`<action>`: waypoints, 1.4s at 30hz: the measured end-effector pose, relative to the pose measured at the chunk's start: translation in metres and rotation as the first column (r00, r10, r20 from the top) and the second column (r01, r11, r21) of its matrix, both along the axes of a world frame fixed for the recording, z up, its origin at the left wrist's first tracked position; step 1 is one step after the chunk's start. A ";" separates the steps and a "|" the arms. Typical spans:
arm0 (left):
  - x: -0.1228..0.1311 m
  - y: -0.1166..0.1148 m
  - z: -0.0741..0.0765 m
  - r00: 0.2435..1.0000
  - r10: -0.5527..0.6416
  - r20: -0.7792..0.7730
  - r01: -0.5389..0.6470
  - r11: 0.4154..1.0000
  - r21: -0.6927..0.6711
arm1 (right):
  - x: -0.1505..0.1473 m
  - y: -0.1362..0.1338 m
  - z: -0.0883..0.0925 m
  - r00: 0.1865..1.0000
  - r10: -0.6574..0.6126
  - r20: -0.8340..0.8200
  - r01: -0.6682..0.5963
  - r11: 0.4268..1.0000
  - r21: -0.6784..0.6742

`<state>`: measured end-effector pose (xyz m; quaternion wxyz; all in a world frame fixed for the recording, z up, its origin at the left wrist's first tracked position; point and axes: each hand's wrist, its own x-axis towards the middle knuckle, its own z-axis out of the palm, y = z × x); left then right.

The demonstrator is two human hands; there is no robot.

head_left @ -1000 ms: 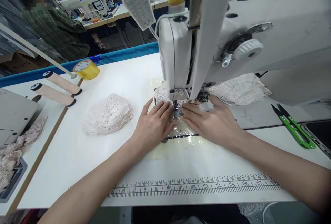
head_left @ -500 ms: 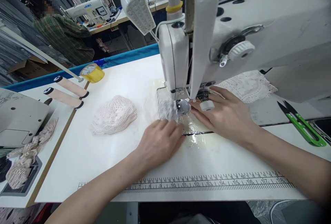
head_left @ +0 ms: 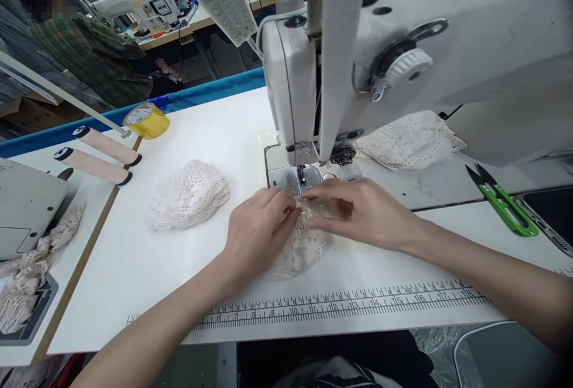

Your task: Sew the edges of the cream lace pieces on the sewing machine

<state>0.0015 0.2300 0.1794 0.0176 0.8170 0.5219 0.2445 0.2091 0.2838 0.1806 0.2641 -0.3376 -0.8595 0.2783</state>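
Observation:
In front of the presser foot [head_left: 302, 176] of the sewing machine [head_left: 290, 89], a cream lace piece [head_left: 308, 251] lies on the table, partly covered by my hands. My left hand [head_left: 259, 227] pinches its upper edge between thumb and fingers. From the other side my right hand [head_left: 371, 215] has its thumb and fingertips on the same edge, close to the left fingertips. Part of what the right fingers grip is hidden. Left of the hands lies a gathered lace piece [head_left: 190, 196]. More lace [head_left: 409, 140] is under the machine arm.
Green-handled thread snips [head_left: 504, 200] and a phone [head_left: 550, 215] lie at the right. A ruler strip [head_left: 340, 304] runs along the front edge. Yellow tape [head_left: 147, 121] and two thread cones [head_left: 94, 164] stand at the left. A person [head_left: 89, 57] sits at another machine [head_left: 138, 6].
Both hands have come together in front of the needle area, with the lace now drawn toward me out of the presser foot. My right hand has left the machine head's side. The view has shifted slightly.

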 end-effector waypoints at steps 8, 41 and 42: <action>0.005 0.003 0.008 0.806 0.187 0.562 0.104 0.890 -0.444 | -0.004 -0.006 0.004 0.983 0.059 -0.175 -0.150 0.813 -0.563; 0.000 -0.001 -0.009 0.985 -0.095 0.144 0.069 0.982 0.174 | -0.009 -0.014 -0.005 0.898 -0.090 -0.431 -0.013 0.973 -0.230; -0.001 -0.001 -0.008 0.985 -0.100 0.142 0.073 0.980 0.183 | -0.009 -0.015 -0.005 0.901 -0.059 -0.430 -0.016 0.985 -0.170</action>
